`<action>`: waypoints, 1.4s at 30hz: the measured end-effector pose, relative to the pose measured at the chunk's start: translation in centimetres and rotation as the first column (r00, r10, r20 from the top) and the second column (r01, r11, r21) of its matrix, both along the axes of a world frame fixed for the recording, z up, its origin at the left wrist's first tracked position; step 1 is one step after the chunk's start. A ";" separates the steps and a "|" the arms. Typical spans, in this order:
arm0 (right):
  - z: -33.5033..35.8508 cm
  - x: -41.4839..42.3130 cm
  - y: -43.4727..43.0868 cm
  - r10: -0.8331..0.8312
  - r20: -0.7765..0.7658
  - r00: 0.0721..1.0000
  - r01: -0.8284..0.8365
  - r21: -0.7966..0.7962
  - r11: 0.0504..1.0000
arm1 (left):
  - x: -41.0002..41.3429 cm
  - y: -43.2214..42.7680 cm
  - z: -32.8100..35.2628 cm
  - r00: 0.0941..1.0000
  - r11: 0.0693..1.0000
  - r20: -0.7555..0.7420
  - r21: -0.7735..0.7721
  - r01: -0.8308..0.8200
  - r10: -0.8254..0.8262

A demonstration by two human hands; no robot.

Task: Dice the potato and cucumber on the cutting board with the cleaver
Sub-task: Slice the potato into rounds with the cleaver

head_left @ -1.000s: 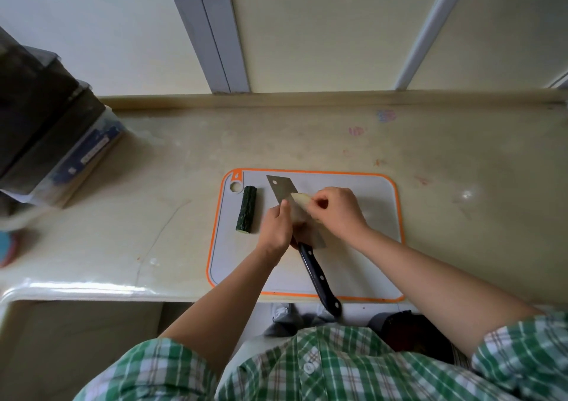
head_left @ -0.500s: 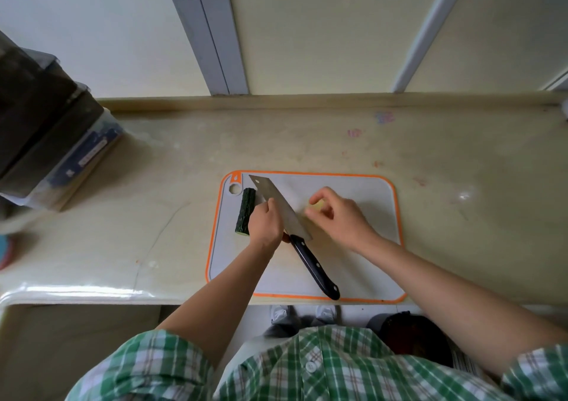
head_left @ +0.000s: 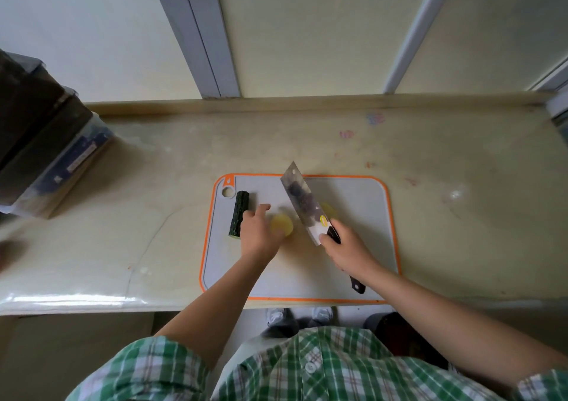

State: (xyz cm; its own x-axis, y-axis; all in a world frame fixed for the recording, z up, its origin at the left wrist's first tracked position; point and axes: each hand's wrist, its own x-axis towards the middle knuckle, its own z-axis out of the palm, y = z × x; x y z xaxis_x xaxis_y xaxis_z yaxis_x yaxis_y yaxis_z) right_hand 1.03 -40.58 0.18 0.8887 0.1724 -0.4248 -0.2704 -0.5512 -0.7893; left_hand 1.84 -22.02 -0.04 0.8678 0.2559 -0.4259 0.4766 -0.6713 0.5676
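A grey cutting board (head_left: 353,204) with an orange rim lies on the counter. A dark green cucumber piece (head_left: 238,212) lies at the board's left side. A pale yellow potato piece (head_left: 282,224) sits near the middle, with my left hand (head_left: 257,235) over its left part, fingers on it. My right hand (head_left: 347,248) grips the black handle of the cleaver (head_left: 302,204), whose blade points up and away, tilted above the board to the right of the potato. Another yellow bit (head_left: 329,210) shows just right of the blade.
The beige counter (head_left: 153,185) runs left and right, with a raised lip at the back wall. A dark box stack (head_left: 40,142) stands at the far left. The counter's front edge is just below the board.
My right hand let go of the potato and took the cleaver's handle, lifting the blade rightward. My left hand left the cleaver and came down on the potato.
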 end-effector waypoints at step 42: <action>-1.2 0.9 0.6 0.126 -0.085 0.988 -0.143 -0.234 0.962 | -0.7 -3.5 -0.6 0.981 0.963 0.163 -0.230 0.143 -0.106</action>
